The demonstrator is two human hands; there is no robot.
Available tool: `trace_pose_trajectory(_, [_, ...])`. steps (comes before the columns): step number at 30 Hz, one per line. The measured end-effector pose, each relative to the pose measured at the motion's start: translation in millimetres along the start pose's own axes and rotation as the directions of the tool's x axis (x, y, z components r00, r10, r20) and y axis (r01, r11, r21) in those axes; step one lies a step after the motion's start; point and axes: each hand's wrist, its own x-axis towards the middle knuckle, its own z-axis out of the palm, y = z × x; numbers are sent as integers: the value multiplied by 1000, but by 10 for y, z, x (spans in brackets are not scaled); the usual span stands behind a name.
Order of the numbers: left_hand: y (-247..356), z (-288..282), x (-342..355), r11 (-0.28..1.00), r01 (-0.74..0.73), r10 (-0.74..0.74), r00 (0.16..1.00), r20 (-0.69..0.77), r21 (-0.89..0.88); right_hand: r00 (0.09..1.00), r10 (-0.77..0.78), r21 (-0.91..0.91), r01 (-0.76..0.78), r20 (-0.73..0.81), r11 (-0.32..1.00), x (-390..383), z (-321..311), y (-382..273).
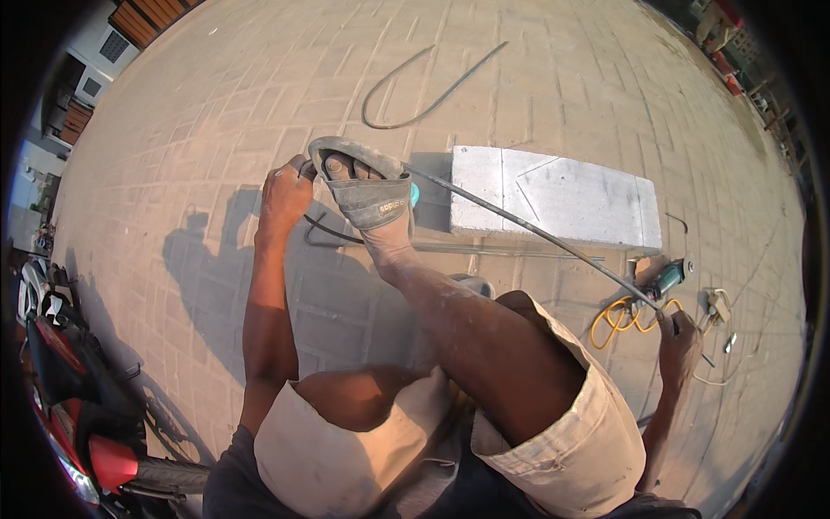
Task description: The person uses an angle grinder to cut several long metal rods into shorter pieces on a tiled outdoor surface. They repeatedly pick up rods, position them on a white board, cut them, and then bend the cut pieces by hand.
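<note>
Ground: brick-paved yard, sandy brown, in strong sun with hard shadows falling to the left.
Left hand: clenched around the far-left end of a thin metal rod, just beside the raised foot.
Right hand: fist closed on the near-right end of the same rod.
Rod: runs slantwise from the left hand, under the sole of the sandal, down to the right hand, lifted off the paving.
Foot: raised in a grey sandal, pressing on the rod near the left hand.
Far: a bent rod lies curved on the paving.
Middle: a pale concrete block lies flat behind the rod.
Right: an angle grinder and a coiled orange cable rest on the ground near the right hand.
Near left: a red motorcycle stands parked.
</note>
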Motion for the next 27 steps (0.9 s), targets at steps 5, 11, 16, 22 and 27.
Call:
trace_pose_trajectory(5, [337, -170, -92, 993, -20, 18, 1000, 17, 116, 941, 305, -17, -305, 145, 952, -862, -529, -381])
trace_pose_trajectory(11, [653, -63, 166, 957, -61, 47, 997, 58, 284, 921, 352, 13, -359, 169, 933, -1012, -634, -525])
trace_pose_trajectory(16, [551, 205, 542, 974, -114, 103, 992, 69, 195, 997, 81, 48, -80, -6, 996, -342, -710, -381])
trace_pose_trajectory(22, [447, -105, 869, 999, -41, 43, 997, 62, -22, 987, -162, -94, 161, 1, 982, 901, -1224, -488])
trace_pose_trajectory(27, [299, -696, 1279, 875, 84, -83, 996, 23, -477, 930, -364, -125, 367, 52, 922, 2257, -1722, -542])
